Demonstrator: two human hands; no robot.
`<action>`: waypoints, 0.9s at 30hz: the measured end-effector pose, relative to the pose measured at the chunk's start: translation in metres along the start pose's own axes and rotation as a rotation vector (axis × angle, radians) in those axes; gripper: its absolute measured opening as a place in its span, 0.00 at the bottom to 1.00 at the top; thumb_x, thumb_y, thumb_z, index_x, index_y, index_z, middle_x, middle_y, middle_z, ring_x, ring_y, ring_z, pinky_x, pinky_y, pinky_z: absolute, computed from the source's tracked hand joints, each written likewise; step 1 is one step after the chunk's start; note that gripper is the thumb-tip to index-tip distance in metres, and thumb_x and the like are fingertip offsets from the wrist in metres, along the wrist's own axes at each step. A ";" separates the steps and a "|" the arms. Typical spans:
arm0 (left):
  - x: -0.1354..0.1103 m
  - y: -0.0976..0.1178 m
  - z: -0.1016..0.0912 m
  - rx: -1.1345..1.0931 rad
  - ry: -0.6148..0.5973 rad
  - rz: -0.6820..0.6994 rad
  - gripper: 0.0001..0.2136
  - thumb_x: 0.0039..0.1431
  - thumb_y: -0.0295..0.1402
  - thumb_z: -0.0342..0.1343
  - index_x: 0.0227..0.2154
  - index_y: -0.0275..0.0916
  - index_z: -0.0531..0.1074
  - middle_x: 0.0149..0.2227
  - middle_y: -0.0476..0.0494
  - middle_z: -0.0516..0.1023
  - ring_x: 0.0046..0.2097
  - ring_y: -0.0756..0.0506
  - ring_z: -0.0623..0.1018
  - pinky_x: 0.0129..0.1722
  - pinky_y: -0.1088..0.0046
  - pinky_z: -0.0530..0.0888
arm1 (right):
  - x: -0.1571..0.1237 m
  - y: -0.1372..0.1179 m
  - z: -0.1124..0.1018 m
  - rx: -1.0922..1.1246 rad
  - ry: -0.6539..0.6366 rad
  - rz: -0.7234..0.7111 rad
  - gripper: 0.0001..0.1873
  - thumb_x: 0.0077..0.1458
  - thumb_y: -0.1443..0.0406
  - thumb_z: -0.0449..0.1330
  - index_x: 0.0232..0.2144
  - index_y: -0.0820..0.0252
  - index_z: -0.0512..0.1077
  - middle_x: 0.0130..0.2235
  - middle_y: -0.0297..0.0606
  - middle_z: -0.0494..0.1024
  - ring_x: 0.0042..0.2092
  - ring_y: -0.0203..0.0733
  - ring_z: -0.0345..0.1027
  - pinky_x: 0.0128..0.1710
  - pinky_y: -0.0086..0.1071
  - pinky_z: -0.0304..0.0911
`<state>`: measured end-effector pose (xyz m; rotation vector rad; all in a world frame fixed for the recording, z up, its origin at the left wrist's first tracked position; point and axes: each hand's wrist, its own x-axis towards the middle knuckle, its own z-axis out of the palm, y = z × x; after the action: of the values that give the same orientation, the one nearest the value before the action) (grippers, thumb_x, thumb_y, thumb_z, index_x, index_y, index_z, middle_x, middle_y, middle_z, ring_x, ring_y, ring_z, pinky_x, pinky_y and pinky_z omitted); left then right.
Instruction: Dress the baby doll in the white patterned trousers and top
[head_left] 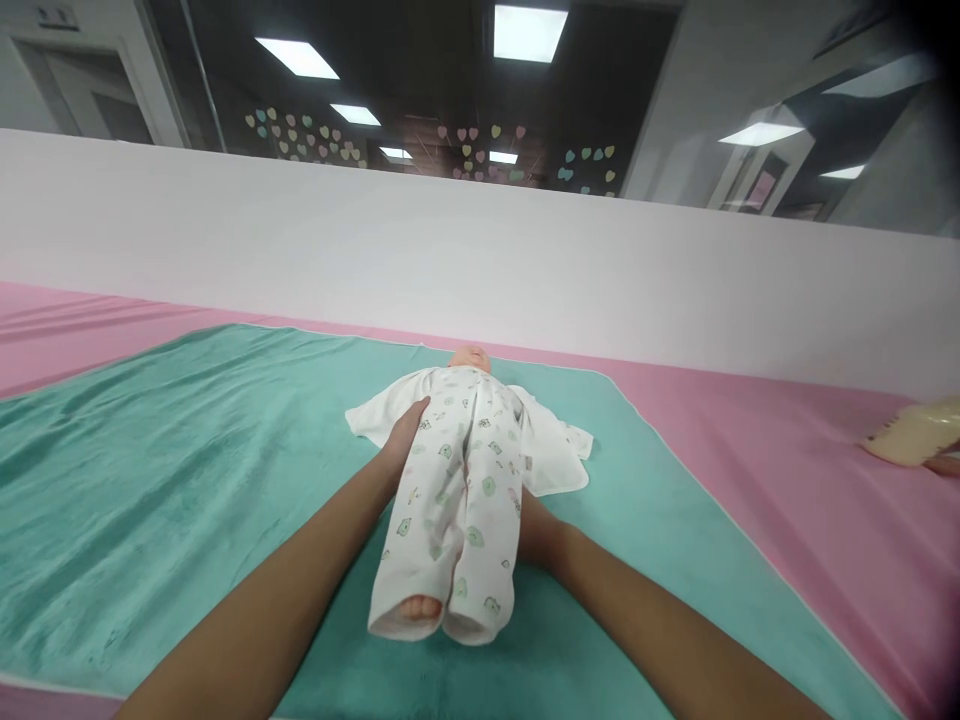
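Note:
A baby doll lies on its back on a teal blanket, head away from me, in white printed trousers and an open white top. My left hand grips the doll's side at the waist, thumb on top and fingers tucked under it. My right hand is pushed under the doll's other hip and leg; its fingers are hidden by the trousers. One bare foot shows at the nearer trouser cuff.
The teal blanket lies on a pink sheet. A white panel runs along the far side. A cream-coloured object rests on the pink sheet at the right edge.

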<state>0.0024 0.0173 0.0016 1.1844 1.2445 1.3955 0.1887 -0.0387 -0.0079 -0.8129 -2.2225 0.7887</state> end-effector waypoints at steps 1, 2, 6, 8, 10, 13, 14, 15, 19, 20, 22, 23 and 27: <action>0.003 -0.001 -0.005 0.058 0.022 0.014 0.21 0.53 0.49 0.49 0.39 0.38 0.73 0.42 0.41 0.77 0.45 0.40 0.74 0.43 0.65 0.69 | -0.001 0.001 0.000 -0.033 -0.005 -0.012 0.10 0.53 0.55 0.55 0.35 0.49 0.71 0.41 0.35 0.74 0.45 0.47 0.65 0.49 0.42 0.62; 0.006 -0.002 -0.010 0.145 0.057 0.038 0.19 0.54 0.48 0.49 0.40 0.39 0.72 0.44 0.41 0.76 0.46 0.40 0.73 0.45 0.65 0.68 | -0.001 0.002 0.000 -0.066 -0.014 -0.026 0.10 0.53 0.55 0.54 0.35 0.49 0.71 0.41 0.35 0.74 0.45 0.48 0.65 0.49 0.42 0.61; 0.018 -0.008 -0.038 0.638 0.215 0.188 0.15 0.55 0.39 0.48 0.44 0.40 0.69 0.46 0.42 0.74 0.48 0.42 0.72 0.48 0.66 0.66 | -0.010 0.006 -0.008 -0.098 -0.074 -0.041 0.09 0.53 0.57 0.54 0.33 0.48 0.73 0.39 0.36 0.75 0.44 0.48 0.66 0.46 0.41 0.64; 0.023 -0.012 -0.053 0.896 0.273 0.221 0.16 0.55 0.36 0.47 0.46 0.40 0.67 0.48 0.40 0.72 0.51 0.40 0.69 0.49 0.64 0.65 | -0.018 0.008 -0.017 -0.097 -0.099 -0.022 0.08 0.52 0.59 0.55 0.34 0.48 0.73 0.39 0.35 0.75 0.41 0.47 0.68 0.41 0.38 0.65; 0.026 -0.015 -0.067 1.122 0.355 0.184 0.19 0.55 0.38 0.47 0.49 0.38 0.64 0.52 0.35 0.68 0.54 0.36 0.65 0.49 0.59 0.64 | -0.026 0.012 -0.027 -0.134 -0.156 -0.029 0.09 0.52 0.62 0.54 0.34 0.49 0.74 0.38 0.35 0.75 0.40 0.46 0.68 0.39 0.37 0.65; 0.028 -0.015 -0.084 1.281 0.390 0.001 0.22 0.54 0.45 0.46 0.48 0.37 0.64 0.52 0.31 0.66 0.54 0.32 0.63 0.46 0.51 0.64 | -0.033 0.023 -0.042 -0.132 -0.190 0.008 0.13 0.55 0.64 0.50 0.30 0.51 0.75 0.34 0.34 0.75 0.37 0.43 0.69 0.37 0.35 0.63; 0.028 -0.015 -0.089 1.302 0.364 -0.056 0.23 0.54 0.47 0.45 0.46 0.36 0.65 0.51 0.30 0.66 0.53 0.31 0.63 0.45 0.51 0.65 | -0.035 0.028 -0.046 -0.105 -0.166 0.045 0.14 0.56 0.64 0.49 0.30 0.51 0.75 0.32 0.33 0.75 0.35 0.41 0.68 0.36 0.34 0.63; 0.028 -0.014 -0.092 1.320 0.336 -0.098 0.22 0.54 0.48 0.44 0.44 0.36 0.66 0.49 0.30 0.67 0.53 0.30 0.64 0.45 0.50 0.65 | -0.035 0.033 -0.050 -0.081 -0.126 0.090 0.14 0.57 0.63 0.49 0.29 0.52 0.75 0.32 0.33 0.75 0.35 0.41 0.68 0.36 0.34 0.63; 0.026 -0.010 -0.100 1.306 0.309 -0.175 0.23 0.54 0.50 0.42 0.43 0.37 0.65 0.49 0.29 0.66 0.48 0.31 0.69 0.40 0.54 0.68 | -0.033 0.062 -0.067 -0.151 0.095 0.266 0.15 0.57 0.57 0.49 0.29 0.53 0.72 0.34 0.34 0.75 0.37 0.41 0.67 0.37 0.34 0.60; 0.026 -0.010 -0.102 1.287 0.313 -0.208 0.25 0.54 0.51 0.41 0.45 0.36 0.64 0.49 0.28 0.66 0.47 0.31 0.71 0.39 0.55 0.68 | -0.033 0.072 -0.072 -0.205 0.156 0.316 0.14 0.56 0.55 0.49 0.30 0.54 0.72 0.35 0.34 0.75 0.38 0.42 0.66 0.38 0.34 0.60; 0.025 -0.009 -0.104 1.256 0.305 -0.267 0.28 0.54 0.53 0.39 0.46 0.34 0.63 0.48 0.26 0.67 0.45 0.30 0.72 0.37 0.56 0.68 | -0.034 0.093 -0.084 -0.319 0.276 0.424 0.15 0.54 0.53 0.51 0.33 0.54 0.71 0.39 0.36 0.73 0.40 0.42 0.66 0.39 0.34 0.59; 0.026 -0.008 -0.105 1.242 0.298 -0.280 0.29 0.54 0.53 0.39 0.46 0.33 0.62 0.47 0.25 0.68 0.45 0.29 0.72 0.37 0.56 0.68 | -0.035 0.104 -0.090 -0.381 0.329 0.484 0.16 0.53 0.51 0.52 0.35 0.55 0.70 0.40 0.37 0.72 0.42 0.43 0.65 0.40 0.35 0.59; 0.030 -0.009 -0.109 1.160 0.264 -0.261 0.25 0.54 0.50 0.43 0.48 0.36 0.62 0.47 0.29 0.72 0.47 0.31 0.72 0.38 0.58 0.68 | -0.038 0.126 -0.105 -0.590 0.387 0.709 0.20 0.51 0.48 0.51 0.32 0.57 0.67 0.38 0.40 0.71 0.42 0.46 0.64 0.35 0.35 0.57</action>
<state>-0.1099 0.0322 -0.0084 1.4815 2.4453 0.5662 0.3294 0.0463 -0.0446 -1.9197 -1.8065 0.2042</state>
